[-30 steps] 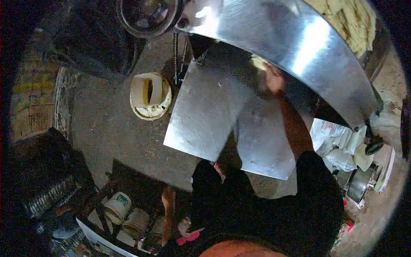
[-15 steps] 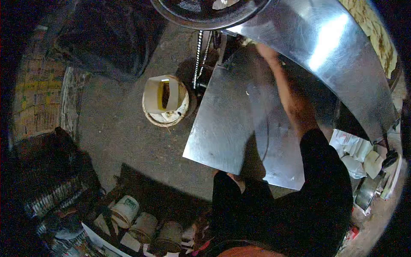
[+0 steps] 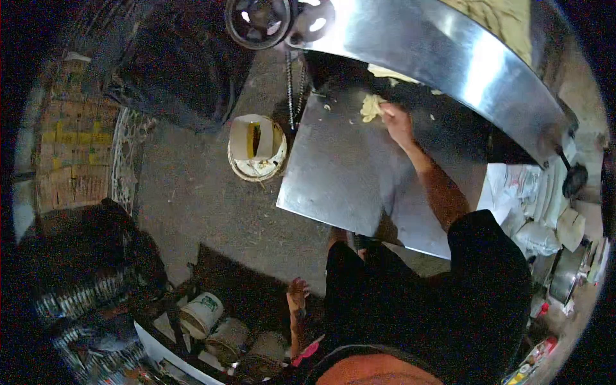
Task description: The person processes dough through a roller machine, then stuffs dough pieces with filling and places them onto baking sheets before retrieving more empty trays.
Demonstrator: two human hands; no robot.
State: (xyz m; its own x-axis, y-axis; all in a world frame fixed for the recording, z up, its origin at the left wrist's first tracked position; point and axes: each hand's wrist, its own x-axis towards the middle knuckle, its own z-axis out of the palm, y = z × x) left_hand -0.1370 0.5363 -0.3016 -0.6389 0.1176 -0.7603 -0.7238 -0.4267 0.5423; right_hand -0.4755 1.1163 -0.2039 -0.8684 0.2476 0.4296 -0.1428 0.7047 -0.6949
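Observation:
My right hand (image 3: 399, 123) reaches over a sloping steel sheet (image 3: 333, 173), its fingers closed at the edge of a crumpled lump of pale dough (image 3: 371, 108). The dough appears gripped at the fingertips, though the thumb side is hard to make out. Small pale scraps lie on the sheet nearby. Low at the left, beside my dark clothing, my left hand (image 3: 298, 292) is held out with fingers apart and nothing in it. Above the sheet curves a shiny steel band (image 3: 410, 48), with a pale strip of dough (image 3: 393, 73) showing beneath it.
Two dark wheels (image 3: 256, 22) sit at the top, with a chain (image 3: 295, 96) hanging below. A white bucket (image 3: 239, 172) bearing a cut container stands left of the sheet. White bags (image 3: 538, 239) crowd the right; several tubs (image 3: 201, 314) stand lower left.
My right hand has drawn back from under the steel band, and the dough lump now shows at its fingers. My left hand has risen into clearer view. The whole view has shifted.

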